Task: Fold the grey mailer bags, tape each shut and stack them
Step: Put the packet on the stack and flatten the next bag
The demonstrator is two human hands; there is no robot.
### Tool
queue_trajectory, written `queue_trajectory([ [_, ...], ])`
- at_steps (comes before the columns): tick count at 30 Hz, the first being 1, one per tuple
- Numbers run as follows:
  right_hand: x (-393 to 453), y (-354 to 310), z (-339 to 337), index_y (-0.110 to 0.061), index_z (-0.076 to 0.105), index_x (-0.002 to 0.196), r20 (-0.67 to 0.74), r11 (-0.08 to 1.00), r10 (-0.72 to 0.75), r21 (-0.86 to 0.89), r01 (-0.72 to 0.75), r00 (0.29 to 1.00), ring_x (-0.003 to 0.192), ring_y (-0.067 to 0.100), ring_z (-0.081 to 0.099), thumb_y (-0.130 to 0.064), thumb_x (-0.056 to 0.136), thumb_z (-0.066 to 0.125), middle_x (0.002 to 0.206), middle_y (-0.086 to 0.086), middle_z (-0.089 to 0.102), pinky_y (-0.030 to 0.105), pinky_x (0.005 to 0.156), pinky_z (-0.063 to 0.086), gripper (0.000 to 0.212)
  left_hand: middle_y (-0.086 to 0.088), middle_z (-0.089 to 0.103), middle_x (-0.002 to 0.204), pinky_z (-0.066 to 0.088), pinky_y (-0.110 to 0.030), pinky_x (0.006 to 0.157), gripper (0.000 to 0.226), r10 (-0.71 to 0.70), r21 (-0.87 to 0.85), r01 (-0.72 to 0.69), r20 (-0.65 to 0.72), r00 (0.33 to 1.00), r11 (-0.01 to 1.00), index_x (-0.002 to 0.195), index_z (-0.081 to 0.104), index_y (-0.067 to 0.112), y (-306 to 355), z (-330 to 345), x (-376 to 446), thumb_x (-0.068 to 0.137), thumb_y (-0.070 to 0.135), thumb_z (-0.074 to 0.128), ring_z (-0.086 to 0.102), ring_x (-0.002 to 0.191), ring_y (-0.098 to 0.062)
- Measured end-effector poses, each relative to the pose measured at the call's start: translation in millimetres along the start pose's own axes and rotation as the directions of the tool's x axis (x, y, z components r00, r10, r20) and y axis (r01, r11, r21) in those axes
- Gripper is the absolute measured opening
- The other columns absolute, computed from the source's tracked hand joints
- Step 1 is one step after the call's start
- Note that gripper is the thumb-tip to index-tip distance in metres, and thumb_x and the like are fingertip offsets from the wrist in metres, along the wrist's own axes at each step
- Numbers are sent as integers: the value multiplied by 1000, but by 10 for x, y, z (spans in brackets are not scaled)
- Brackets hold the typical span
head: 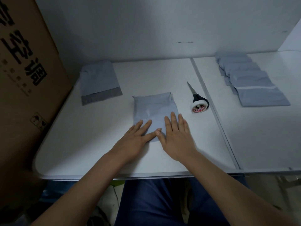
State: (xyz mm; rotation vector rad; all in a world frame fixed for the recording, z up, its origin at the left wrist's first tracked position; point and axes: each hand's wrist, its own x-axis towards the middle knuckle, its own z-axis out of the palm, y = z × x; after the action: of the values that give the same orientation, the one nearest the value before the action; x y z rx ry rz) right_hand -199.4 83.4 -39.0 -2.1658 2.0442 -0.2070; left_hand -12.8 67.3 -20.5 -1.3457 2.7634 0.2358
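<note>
A grey mailer bag [154,106] lies flat in the middle of the white table [91,137], its far end folded over. My left hand [136,136] and my right hand [175,136] press flat on its near end with straight fingers, thumbs touching. A pile of unfolded grey mailer bags [99,82] with a darker flap lies at the back left. A row of several folded mailer bags [249,82] overlaps at the back right. A roll of white tape [199,107] sits right of the bag, with black-handled scissors [194,92] just behind it.
A large brown cardboard box [24,79] stands against the table's left edge. White walls close the back and right. A seam [211,108] runs front to back between two table halves. My legs in blue trousers are under the near edge.
</note>
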Motion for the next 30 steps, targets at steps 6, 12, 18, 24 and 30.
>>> queue_trajectory([
  [6,4,4,-9,-13,-3,155,26,1000,-5,-18,5,1000,147,34,-16,-59,77,-18,161,13,-13,46,120,-7,92,4,-8,162,-4,-24,116,62,-89,-54,88,-24,996,995,154,0,35,-258,-40,-108,93,42,12,-6,149,-13],
  [12,1,15,-5,-13,-5,154,39,999,-10,-47,12,999,147,34,-17,-59,76,-20,160,13,-15,45,120,-7,92,10,-11,160,-4,-31,118,82,-256,-24,255,-34,966,967,155,0,27,-533,-78,-367,80,57,-14,-8,148,-6],
  [18,16,9,6,-13,-4,154,33,998,-7,-68,10,999,147,34,-15,-58,77,-18,160,13,-14,45,120,-6,91,13,-11,159,-11,-24,117,62,-100,-144,86,-99,990,986,154,-6,30,106,-76,-47,97,54,-1,-12,146,-1],
  [24,20,21,11,-15,-8,154,54,999,3,-50,0,999,146,31,-20,-68,76,-16,160,11,-19,43,119,-11,94,9,-20,159,-9,-30,120,59,-193,-77,189,-49,980,979,154,-13,24,128,114,79,102,47,5,-22,144,-6],
  [30,26,67,21,-17,-10,154,64,999,-5,-52,8,998,147,27,-20,-69,78,-14,160,9,-19,41,120,-11,93,8,-23,159,-10,-29,120,64,-221,-63,220,-5,975,973,153,-15,23,92,87,66,100,53,4,-23,144,-7],
])
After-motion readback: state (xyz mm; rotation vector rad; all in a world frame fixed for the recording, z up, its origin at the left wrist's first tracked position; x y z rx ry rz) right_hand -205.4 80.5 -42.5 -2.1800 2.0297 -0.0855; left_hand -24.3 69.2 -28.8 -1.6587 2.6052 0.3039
